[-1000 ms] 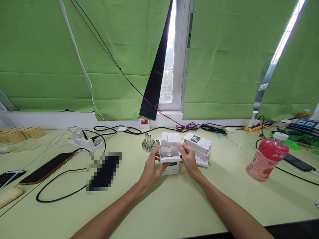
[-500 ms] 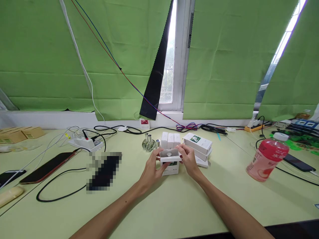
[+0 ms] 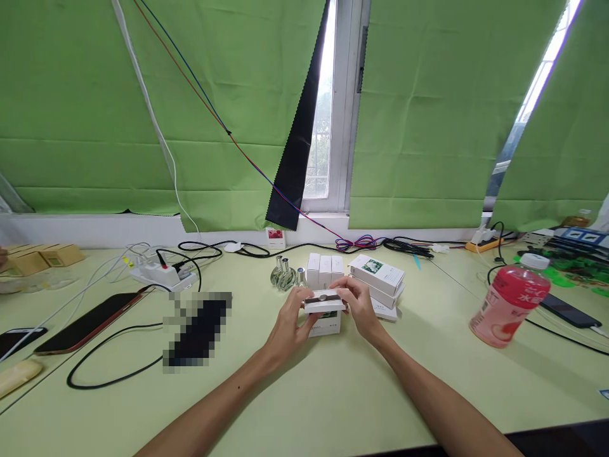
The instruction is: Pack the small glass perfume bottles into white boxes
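A small white carton with a green picture on its front stands on the table before me. Its white lid flap slopes over the top, and a dark gap with a round piece in it shows behind the flap's front edge. My left hand grips the carton's left side, thumb across the front. With bent fingers, my right hand holds the right end of the flap. Just behind stand several slim white cartons and some clear glass bottles with silver caps.
White boxes lie stacked right of the carton. A pink drink bottle stands further right. Phones, cables and a white power strip occupy the left. Brown boxes sit far left, with part of another person's hand beside them.
The flap has come down over the carton's top, so the white inside with its round piece is now mostly covered. A bit of another person's hand has appeared at the left edge.
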Available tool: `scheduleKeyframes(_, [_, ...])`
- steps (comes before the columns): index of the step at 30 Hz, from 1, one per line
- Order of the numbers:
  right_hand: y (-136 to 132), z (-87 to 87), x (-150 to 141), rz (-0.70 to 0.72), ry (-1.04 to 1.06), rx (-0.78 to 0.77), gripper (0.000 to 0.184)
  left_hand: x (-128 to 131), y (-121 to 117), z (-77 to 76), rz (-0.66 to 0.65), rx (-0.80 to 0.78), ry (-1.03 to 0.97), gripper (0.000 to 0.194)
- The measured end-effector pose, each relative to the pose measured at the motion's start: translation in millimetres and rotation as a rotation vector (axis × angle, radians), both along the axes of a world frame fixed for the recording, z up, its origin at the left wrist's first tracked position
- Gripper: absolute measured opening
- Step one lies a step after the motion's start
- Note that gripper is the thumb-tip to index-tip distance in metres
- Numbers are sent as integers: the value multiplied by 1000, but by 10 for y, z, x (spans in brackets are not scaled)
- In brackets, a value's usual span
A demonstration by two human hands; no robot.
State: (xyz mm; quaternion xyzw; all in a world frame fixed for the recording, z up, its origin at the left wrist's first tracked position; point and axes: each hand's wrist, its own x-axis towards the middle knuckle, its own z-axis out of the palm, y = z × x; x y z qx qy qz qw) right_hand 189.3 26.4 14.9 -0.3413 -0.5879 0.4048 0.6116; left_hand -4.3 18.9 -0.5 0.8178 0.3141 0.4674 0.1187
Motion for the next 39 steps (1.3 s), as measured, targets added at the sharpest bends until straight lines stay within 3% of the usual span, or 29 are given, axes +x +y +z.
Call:
scheduleKeyframes(13, [21,-22,18,-16,-82,36,20,18,-19,33,6,58,45,16])
scheduleKeyframes(27, [37,-16,12,8,-98,0,23,-16,-7,-31,-6,43,65,25])
scheduleKeyframes(39, [16,-1,10,22,-79,-49,24,-2,-30,-1,-8,5,77,20])
